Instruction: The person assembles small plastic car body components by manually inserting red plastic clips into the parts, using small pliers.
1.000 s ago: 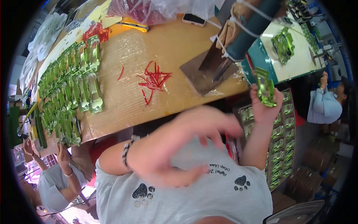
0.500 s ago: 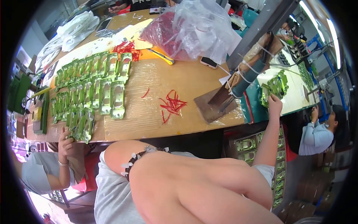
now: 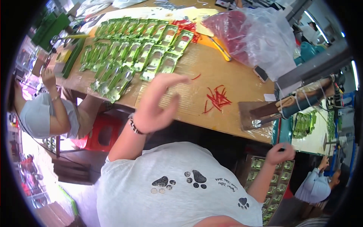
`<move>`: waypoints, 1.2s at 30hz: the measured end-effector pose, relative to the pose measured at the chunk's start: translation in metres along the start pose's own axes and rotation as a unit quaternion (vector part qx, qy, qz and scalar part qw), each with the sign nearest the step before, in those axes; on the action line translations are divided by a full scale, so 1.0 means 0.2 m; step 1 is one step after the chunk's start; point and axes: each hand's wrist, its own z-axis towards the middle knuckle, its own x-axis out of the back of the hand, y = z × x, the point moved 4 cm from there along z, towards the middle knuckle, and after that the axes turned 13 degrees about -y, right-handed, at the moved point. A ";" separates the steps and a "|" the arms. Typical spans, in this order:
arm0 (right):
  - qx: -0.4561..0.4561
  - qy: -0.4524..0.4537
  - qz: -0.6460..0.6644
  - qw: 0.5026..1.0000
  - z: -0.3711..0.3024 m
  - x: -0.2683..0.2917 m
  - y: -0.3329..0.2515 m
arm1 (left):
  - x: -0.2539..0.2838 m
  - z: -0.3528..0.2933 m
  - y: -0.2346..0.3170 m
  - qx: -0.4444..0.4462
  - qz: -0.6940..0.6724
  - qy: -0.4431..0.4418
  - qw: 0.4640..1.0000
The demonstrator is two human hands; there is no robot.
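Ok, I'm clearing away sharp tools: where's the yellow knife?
In the head view, the yellow knife lies on the table, upper right of centre, beside the plastic bag.

There's a phone and, seemingly, a red stool.

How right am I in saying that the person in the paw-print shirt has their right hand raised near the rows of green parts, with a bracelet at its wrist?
Not quite: it is the left hand, as the head view shows. The rest stands: it is raised near the rows of green parts, with a bracelet at its wrist.
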 end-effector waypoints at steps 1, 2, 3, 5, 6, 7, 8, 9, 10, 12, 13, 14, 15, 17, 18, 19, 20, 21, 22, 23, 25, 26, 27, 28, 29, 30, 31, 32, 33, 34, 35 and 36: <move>0.095 -0.054 0.089 0.990 -0.10 0.01 -0.10 | 0.04 -0.07 -0.12 0.041 0.198 0.026 0.979; 0.177 -0.147 0.196 0.953 -0.08 0.05 -0.30 | 0.04 -0.14 -0.20 0.049 0.201 0.026 0.978; 0.193 -0.122 0.242 0.943 -0.04 0.10 -0.50 | 0.04 -0.21 -0.29 0.151 0.284 0.047 0.946; 0.232 -0.161 0.342 0.896 -0.01 0.12 -0.76 | 0.05 -0.30 -0.36 0.255 0.364 0.066 0.893; 0.244 -0.178 0.382 0.874 0.05 0.12 -0.86 | 0.04 -0.32 -0.38 0.275 0.365 0.068 0.887; 0.245 -0.201 0.390 0.865 0.13 0.12 -0.95 | 0.04 -0.33 -0.39 0.295 0.367 0.069 0.879; 0.221 -0.246 0.396 0.856 0.20 0.10 -1.02 | 0.06 -0.32 -0.37 0.280 0.370 0.099 0.880; 0.186 -0.277 0.427 0.841 0.27 0.05 -1.08 | 0.09 -0.33 -0.36 0.282 0.371 0.096 0.879; 0.158 -0.287 0.431 0.841 0.35 0.02 -1.14 | 0.14 -0.34 -0.35 0.298 0.391 0.116 0.863; 0.105 -0.319 0.439 0.834 0.45 -0.07 -1.24 | 0.22 -0.38 -0.39 0.339 0.426 0.143 0.827; 0.048 -0.349 0.441 0.825 0.48 -0.11 -1.26 | 0.26 -0.43 -0.42 0.342 0.426 0.142 0.826; 0.054 -0.348 0.448 0.822 0.49 -0.13 -1.29 | 0.29 -0.49 -0.47 0.369 0.424 0.093 0.822; 0.030 -0.376 0.438 0.816 0.49 -0.18 -1.30 | 0.31 -0.54 -0.52 0.397 0.420 0.046 0.815; 0.013 -0.401 0.433 0.807 0.48 -0.24 -1.32 | 0.32 -0.56 -0.54 0.351 0.381 0.055 0.854; 0.010 -0.392 0.414 0.821 0.48 -0.25 -1.31 | 0.31 -0.56 -0.54 0.334 0.395 0.069 0.853; 0.004 -0.384 0.396 0.834 0.48 -0.26 -1.30 | 0.29 -0.55 -0.54 0.316 0.410 0.080 0.852; 0.002 -0.388 0.389 0.835 0.49 -0.26 -1.30 | 0.29 -0.55 -0.54 0.321 0.423 0.080 0.844; 0.009 -0.388 0.396 0.832 0.50 -0.28 -1.30 | 0.29 -0.54 -0.53 0.327 0.428 0.083 0.839; -0.010 -0.404 0.396 0.824 0.49 -0.29 -1.30 | 0.28 -0.52 -0.52 0.335 0.417 0.077 0.841; -0.027 -0.421 0.395 0.816 0.50 -0.31 -1.29 | 0.27 -0.50 -0.51 0.343 0.406 0.072 0.844; -0.042 -0.440 0.402 0.802 0.52 -0.31 -1.30 | 0.25 -0.46 -0.52 0.346 0.397 0.061 0.848; -0.033 -0.436 0.399 0.806 0.53 -0.32 -1.30 | 0.22 -0.44 -0.51 0.333 0.382 0.066 0.860; -0.024 -0.432 0.396 0.810 0.53 -0.33 -1.30 | 0.20 -0.43 -0.49 0.319 0.367 0.070 0.871; -0.023 -0.430 0.398 0.810 0.53 -0.33 -1.30 | 0.18 -0.42 -0.48 0.308 0.375 0.083 0.870; -0.019 -0.425 0.393 0.815 0.54 -0.32 -1.29 | 0.16 -0.42 -0.47 0.308 0.378 0.084 0.869; -0.016 -0.420 0.389 0.820 0.55 -0.31 -1.29 | 0.15 -0.42 -0.46 0.298 0.340 0.113 0.885; -0.016 -0.421 0.388 0.820 0.55 -0.31 -1.30 | 0.14 -0.44 -0.47 0.287 0.296 0.141 0.900; -0.004 -0.420 0.373 0.827 0.56 -0.30 -1.31 | 0.13 -0.46 -0.48 0.261 0.283 0.167 0.908; 0.009 -0.419 0.358 0.834 0.57 -0.30 -1.32 | 0.12 -0.47 -0.50 0.262 0.282 0.167 0.908; 0.007 -0.420 0.358 0.834 0.57 -0.30 -1.31 | 0.12 -0.47 -0.49 0.240 0.283 0.198 0.907; 0.010 -0.432 0.357 0.828 0.57 -0.31 -1.31 | 0.13 -0.48 -0.47 0.219 0.284 0.229 0.905; 0.014 -0.444 0.355 0.822 0.58 -0.33 -1.31 | 0.13 -0.48 -0.47 0.218 0.300 0.219 0.902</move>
